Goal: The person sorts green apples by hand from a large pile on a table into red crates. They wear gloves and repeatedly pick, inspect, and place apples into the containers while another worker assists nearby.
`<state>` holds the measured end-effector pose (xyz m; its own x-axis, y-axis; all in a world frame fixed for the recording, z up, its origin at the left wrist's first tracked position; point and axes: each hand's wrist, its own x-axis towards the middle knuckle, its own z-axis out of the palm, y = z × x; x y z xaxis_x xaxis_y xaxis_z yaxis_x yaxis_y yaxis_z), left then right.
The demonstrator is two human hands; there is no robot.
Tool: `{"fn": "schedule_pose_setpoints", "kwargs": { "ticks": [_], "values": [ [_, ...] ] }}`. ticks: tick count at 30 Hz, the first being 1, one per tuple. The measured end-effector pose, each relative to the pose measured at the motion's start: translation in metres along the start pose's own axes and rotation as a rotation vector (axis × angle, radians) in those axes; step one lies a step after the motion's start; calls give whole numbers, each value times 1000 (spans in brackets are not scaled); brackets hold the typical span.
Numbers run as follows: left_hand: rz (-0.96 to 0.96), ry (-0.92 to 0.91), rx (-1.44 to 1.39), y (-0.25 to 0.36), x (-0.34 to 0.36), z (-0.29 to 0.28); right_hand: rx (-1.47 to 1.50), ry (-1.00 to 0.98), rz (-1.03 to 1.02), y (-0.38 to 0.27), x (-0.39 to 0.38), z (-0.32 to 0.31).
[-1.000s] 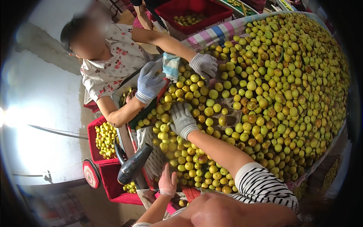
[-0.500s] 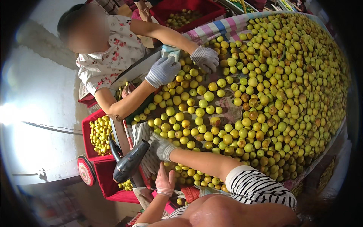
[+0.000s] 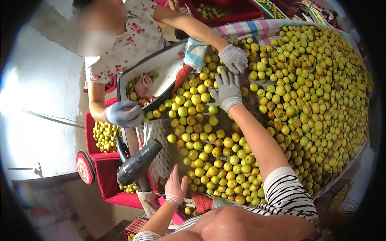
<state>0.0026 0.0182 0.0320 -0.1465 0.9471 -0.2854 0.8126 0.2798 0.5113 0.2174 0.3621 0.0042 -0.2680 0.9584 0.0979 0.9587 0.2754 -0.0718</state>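
My right hand (image 3: 227, 91), in a grey glove, reaches out over the sorting table with fingers spread. It rests among small round yellow-green fruit (image 3: 231, 142), like jujubes, many with brown patches. My left hand (image 3: 175, 188), in a pale pink glove, is raised at the table's near left edge, its fingers stretched out and thumb apart, holding nothing. Just beyond it lies a white perforated mat (image 3: 157, 134). A co-worker's gloved hand (image 3: 233, 58) touches fruit just beyond my right hand. The co-worker's other hand (image 3: 124, 114), blurred, is by the tray's left end.
A black hair dryer (image 3: 138, 162) juts over the left edge. Red-lined crates (image 3: 90, 132) with fruit stand below it. A white tray (image 3: 161, 74) holding some scraps lies before the co-worker. A large fruit heap (image 3: 321, 112) fills the right side; a red bin (image 3: 241, 14) stands behind.
My right hand has swept from the mat to the far right, opening a gap in the fruit. The co-worker's one hand moved left to the tray's end, uncovering the tray.
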Motion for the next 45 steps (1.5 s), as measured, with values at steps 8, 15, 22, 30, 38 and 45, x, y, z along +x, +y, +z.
{"fn": "schedule_pose_setpoints", "kwargs": {
  "ticks": [8,15,22,30,38,45],
  "values": [
    [10,-4,-36,1,3,0,-57,-12,-120,-104,-38,7],
    [11,82,23,-9,-3,5,33,-151,-524,-181,-113,28],
    [51,197,-3,-19,-6,15,286,-158,-728,-194,-185,30],
    [104,224,-6,-15,-7,12,487,-267,-424,-18,-255,-87],
    [144,195,36,-15,-6,15,16,-363,-261,39,-365,-106],
    [126,218,36,-18,-7,16,48,-448,-366,-41,-309,-74]
  ]
}}
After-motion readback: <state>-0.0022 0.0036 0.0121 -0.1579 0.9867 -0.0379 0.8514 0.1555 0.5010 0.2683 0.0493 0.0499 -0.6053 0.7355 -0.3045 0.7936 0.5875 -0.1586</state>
